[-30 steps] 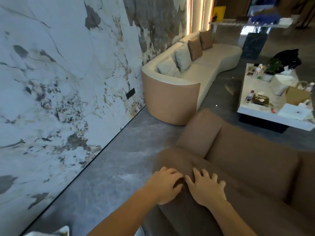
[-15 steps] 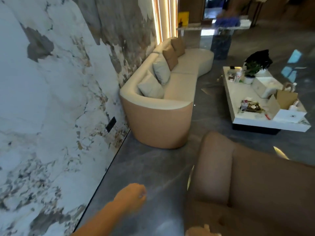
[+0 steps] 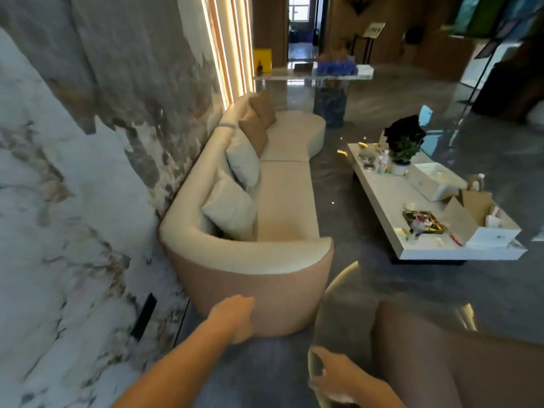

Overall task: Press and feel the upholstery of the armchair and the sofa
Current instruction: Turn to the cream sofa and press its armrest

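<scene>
A curved cream sofa (image 3: 282,201) with a tan outer shell runs along the marble wall, with cream and brown cushions on it. The brown armchair (image 3: 459,366) fills the bottom right corner. My left hand (image 3: 235,316) reaches out in front of the tan end of the sofa, fingers loose, holding nothing; whether it touches the shell is unclear from the blur. My right hand (image 3: 335,378) hangs low beside the armchair, over a round glass side table (image 3: 335,293), fingers apart and holding nothing.
A low white coffee table (image 3: 379,187) stands to the right of the sofa with a potted plant (image 3: 404,145), boxes and small items. The marble wall (image 3: 73,187) lies on the left. A console table (image 3: 312,76) stands at the back. Grey glossy floor lies between.
Both hands have left the armchair's arm. My view has turned and moved toward the sofa, which is now nearer. My left hand has stretched forward to the sofa's end.
</scene>
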